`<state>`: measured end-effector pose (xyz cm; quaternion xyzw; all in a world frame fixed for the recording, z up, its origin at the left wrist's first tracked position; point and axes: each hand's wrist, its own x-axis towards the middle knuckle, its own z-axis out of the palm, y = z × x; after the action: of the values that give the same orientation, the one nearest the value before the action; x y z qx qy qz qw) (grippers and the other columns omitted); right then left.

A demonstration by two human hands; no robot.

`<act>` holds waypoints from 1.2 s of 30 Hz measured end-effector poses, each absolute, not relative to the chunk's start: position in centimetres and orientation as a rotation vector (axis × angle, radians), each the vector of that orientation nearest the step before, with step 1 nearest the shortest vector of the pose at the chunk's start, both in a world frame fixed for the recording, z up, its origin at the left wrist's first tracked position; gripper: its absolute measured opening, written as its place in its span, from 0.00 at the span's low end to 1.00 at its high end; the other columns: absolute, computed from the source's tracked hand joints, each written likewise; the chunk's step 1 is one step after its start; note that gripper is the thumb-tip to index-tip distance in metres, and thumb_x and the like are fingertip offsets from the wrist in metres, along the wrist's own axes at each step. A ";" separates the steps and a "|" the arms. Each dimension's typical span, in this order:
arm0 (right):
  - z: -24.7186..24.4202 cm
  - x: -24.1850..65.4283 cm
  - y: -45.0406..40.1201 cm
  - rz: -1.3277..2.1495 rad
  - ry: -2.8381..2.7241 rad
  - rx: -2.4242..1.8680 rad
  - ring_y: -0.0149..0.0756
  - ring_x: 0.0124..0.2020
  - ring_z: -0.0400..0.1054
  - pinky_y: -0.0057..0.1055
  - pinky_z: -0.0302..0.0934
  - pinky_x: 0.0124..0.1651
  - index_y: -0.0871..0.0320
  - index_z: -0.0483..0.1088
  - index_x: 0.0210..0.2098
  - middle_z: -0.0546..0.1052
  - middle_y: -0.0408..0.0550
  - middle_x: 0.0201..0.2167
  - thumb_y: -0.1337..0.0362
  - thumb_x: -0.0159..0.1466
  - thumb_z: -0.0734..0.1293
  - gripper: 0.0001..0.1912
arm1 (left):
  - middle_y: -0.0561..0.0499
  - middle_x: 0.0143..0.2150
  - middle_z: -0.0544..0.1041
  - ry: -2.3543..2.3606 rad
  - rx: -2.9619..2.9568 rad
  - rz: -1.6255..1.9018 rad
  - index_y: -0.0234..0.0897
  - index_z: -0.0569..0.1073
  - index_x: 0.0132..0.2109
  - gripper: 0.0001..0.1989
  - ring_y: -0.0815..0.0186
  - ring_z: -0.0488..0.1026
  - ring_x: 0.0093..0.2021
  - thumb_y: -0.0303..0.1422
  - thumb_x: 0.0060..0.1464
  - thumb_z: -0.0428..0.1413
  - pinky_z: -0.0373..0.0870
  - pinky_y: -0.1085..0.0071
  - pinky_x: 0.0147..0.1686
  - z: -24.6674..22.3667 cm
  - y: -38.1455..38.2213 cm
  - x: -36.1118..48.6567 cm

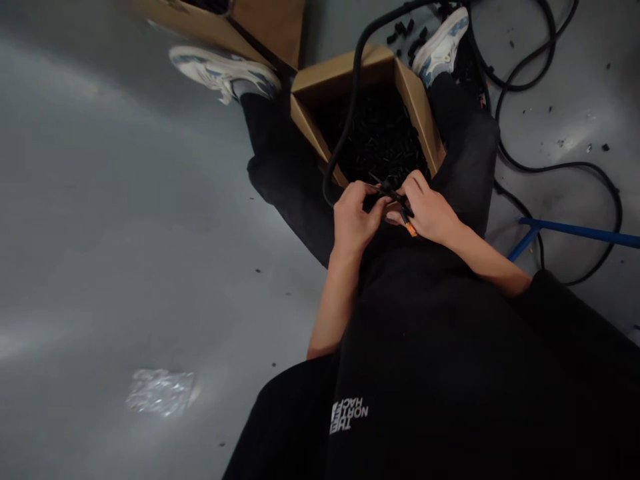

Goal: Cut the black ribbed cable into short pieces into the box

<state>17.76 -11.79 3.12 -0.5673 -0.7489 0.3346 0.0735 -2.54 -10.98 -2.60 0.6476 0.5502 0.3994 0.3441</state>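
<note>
While the left hand [353, 217] and the right hand [427, 213] pinch a small black plastic part [393, 195] between their fingertips above the lap, its long axis slants from upper left to lower right, with its orange tip [411, 230] nearer the right hand. Just ahead stands an open brown cardboard box [419, 113] heaped with black plastic pieces [375, 133]. White lettering [349, 417] on the black sweatshirt [425, 347] reads THE NORTH FACE.

Left forearm [334, 303] and right forearm [487, 263] bare, converging toward twelve o'clock; left hand [356, 217] and right hand [427, 210] curled in grip, almost touching.
</note>
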 end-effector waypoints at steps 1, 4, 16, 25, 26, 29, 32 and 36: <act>3.0 17.8 -11.7 0.996 -2.241 -1.696 0.42 0.45 0.78 0.41 0.76 0.42 0.57 0.66 0.57 0.70 0.59 0.60 0.39 0.77 0.65 0.27 | 0.51 0.39 0.83 1.419 1.663 1.031 0.42 0.76 0.39 0.14 0.61 0.80 0.40 0.45 0.62 0.68 0.75 0.64 0.43 -2.8 -11.1 -2.4; 2.8 18.3 -11.4 0.993 -2.252 -1.697 0.42 0.46 0.77 0.41 0.75 0.43 0.58 0.66 0.57 0.70 0.58 0.59 0.43 0.79 0.64 0.24 | 0.51 0.38 0.82 1.437 1.547 1.050 0.42 0.77 0.40 0.17 0.62 0.78 0.39 0.49 0.61 0.70 0.75 0.65 0.43 -3.5 -10.9 -2.6; 4.3 18.1 -11.4 0.972 -2.428 -1.656 0.44 0.50 0.77 0.40 0.74 0.47 0.59 0.68 0.57 0.71 0.59 0.62 0.55 0.75 0.72 0.18 | 0.46 0.53 0.83 1.118 1.177 1.083 0.44 0.76 0.44 0.27 0.56 0.82 0.56 0.61 0.55 0.71 0.81 0.56 0.61 -2.9 -9.7 -3.3; 3.8 18.8 -11.7 1.118 -2.185 -1.715 0.40 0.45 0.76 0.39 0.73 0.44 0.57 0.68 0.55 0.71 0.55 0.59 0.53 0.74 0.72 0.19 | 0.47 0.47 0.82 1.090 1.344 0.962 0.45 0.74 0.52 0.30 0.60 0.83 0.48 0.63 0.59 0.67 0.81 0.63 0.50 -4.0 -9.4 -4.2; 3.8 19.0 -11.7 1.147 -2.153 -1.680 0.39 0.43 0.75 0.39 0.74 0.45 0.57 0.67 0.54 0.71 0.54 0.58 0.54 0.73 0.73 0.19 | 0.49 0.43 0.81 1.124 1.379 0.941 0.44 0.75 0.49 0.28 0.62 0.82 0.43 0.62 0.61 0.66 0.80 0.64 0.46 -3.7 -9.5 -4.1; 3.8 19.6 -11.5 1.137 -2.170 -1.529 0.39 0.44 0.74 0.43 0.76 0.48 0.57 0.67 0.53 0.70 0.55 0.58 0.56 0.72 0.73 0.17 | 0.52 0.36 0.79 1.053 1.447 0.877 0.42 0.75 0.42 0.27 0.65 0.78 0.35 0.62 0.63 0.64 0.77 0.68 0.37 -2.4 -9.9 -3.8; 3.9 19.7 -11.4 1.001 -2.291 -1.401 0.44 0.48 0.74 0.48 0.77 0.52 0.57 0.66 0.52 0.70 0.58 0.58 0.54 0.75 0.70 0.15 | 0.53 0.33 0.78 0.865 1.391 0.836 0.42 0.73 0.39 0.27 0.68 0.75 0.28 0.62 0.62 0.66 0.74 0.70 0.29 -1.5 -10.0 -3.5; 3.8 19.8 -11.5 0.902 -2.374 -1.420 0.43 0.47 0.75 0.43 0.77 0.46 0.57 0.66 0.53 0.71 0.58 0.57 0.48 0.78 0.66 0.18 | 0.53 0.34 0.79 0.907 1.372 0.905 0.42 0.73 0.39 0.25 0.68 0.76 0.29 0.58 0.61 0.68 0.75 0.70 0.30 -1.1 -9.8 -3.8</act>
<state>19.79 -11.50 3.77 -0.4848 -0.8104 0.3079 0.1159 -3.78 -9.79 -1.06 0.5897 0.3897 0.3888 0.5910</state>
